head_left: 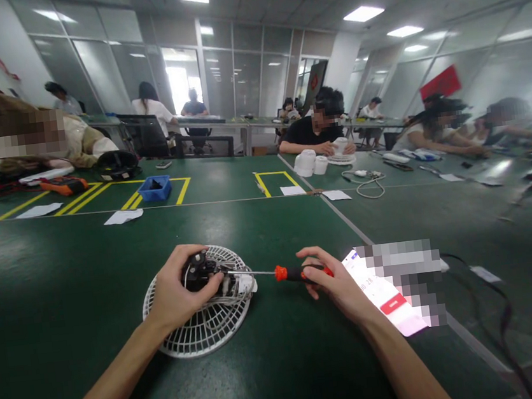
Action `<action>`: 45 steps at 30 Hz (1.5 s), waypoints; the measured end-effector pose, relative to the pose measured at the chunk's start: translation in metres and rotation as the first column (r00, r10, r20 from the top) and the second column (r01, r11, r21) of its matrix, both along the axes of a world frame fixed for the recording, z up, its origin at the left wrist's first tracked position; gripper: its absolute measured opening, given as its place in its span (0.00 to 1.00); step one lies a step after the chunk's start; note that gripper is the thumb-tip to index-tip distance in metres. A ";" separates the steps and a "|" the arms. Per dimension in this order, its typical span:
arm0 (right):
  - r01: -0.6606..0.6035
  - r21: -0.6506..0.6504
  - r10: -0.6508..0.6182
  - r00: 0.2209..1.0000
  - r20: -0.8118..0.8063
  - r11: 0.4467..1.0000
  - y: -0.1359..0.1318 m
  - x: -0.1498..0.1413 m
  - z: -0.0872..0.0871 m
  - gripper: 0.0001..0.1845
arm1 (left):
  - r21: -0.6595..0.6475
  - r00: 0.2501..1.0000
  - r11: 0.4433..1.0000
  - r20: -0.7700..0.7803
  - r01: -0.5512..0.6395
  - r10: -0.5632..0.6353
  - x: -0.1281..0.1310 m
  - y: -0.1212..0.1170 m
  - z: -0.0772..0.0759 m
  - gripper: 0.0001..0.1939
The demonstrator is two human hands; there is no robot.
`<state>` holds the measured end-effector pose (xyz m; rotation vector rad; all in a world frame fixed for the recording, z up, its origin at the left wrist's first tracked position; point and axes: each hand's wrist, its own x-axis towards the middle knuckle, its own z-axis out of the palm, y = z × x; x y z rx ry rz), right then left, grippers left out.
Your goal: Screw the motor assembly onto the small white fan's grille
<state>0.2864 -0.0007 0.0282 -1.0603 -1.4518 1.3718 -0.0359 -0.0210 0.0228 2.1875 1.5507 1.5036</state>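
Observation:
A white round fan grille [198, 325] lies flat on the green table [65, 293] in front of me. My left hand [175, 293] is closed around the black fan motor [198, 272] sitting on the grille. My right hand [330, 282] grips the red and black handle of a screwdriver [298, 274]. Its metal shaft points left, with the tip at the motor housing.
A phone with a lit screen [382, 295] lies by my right wrist, and a black cable [489, 302] runs past it. A blue parts bin [155, 188] and paper slips sit further back. Several other people work at the far and right sides of the table.

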 end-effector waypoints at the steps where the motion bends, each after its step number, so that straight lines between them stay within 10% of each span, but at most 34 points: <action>1: 0.003 0.040 -0.003 1.000 -0.012 0.999 0.001 0.001 0.000 0.23 | -0.001 1.000 1.000 -0.004 0.000 0.000 0.000 0.000 0.000 0.20; 5: 0.026 0.127 -0.024 1.000 -0.018 0.992 0.001 0.000 0.001 0.26 | -0.037 1.000 0.999 0.020 -0.020 0.021 0.000 0.000 -0.002 0.25; 11: 0.024 -0.113 -0.013 0.995 0.095 0.993 -0.002 -0.006 0.003 0.27 | -0.074 0.997 0.996 0.066 -0.045 0.050 0.000 0.000 -0.007 0.35; 19: 0.085 0.089 -0.083 0.996 -0.019 0.992 0.002 0.001 0.001 0.28 | -0.050 0.999 0.999 0.031 -0.014 0.015 0.001 -0.002 -0.001 0.29; 26: 0.045 -0.098 -0.034 0.993 0.117 0.994 0.000 -0.003 0.003 0.29 | -0.023 1.000 1.000 0.026 -0.001 0.002 0.001 -0.002 -0.001 0.27; 34: 0.065 0.129 -0.064 0.998 -0.005 0.989 0.002 0.004 0.002 0.28 | -0.037 1.000 0.999 0.023 0.010 -0.009 0.000 -0.002 -0.001 0.27; 40: 0.051 -0.060 -0.043 0.992 0.120 0.997 -0.001 -0.002 0.003 0.29 | -0.026 0.999 1.000 0.042 0.007 -0.006 0.002 -0.002 0.000 0.26; 45: 0.065 0.037 -0.068 0.992 0.104 0.997 -0.002 0.001 0.005 0.26 | -0.031 0.999 0.999 0.040 0.007 -0.005 0.003 -0.002 0.001 0.26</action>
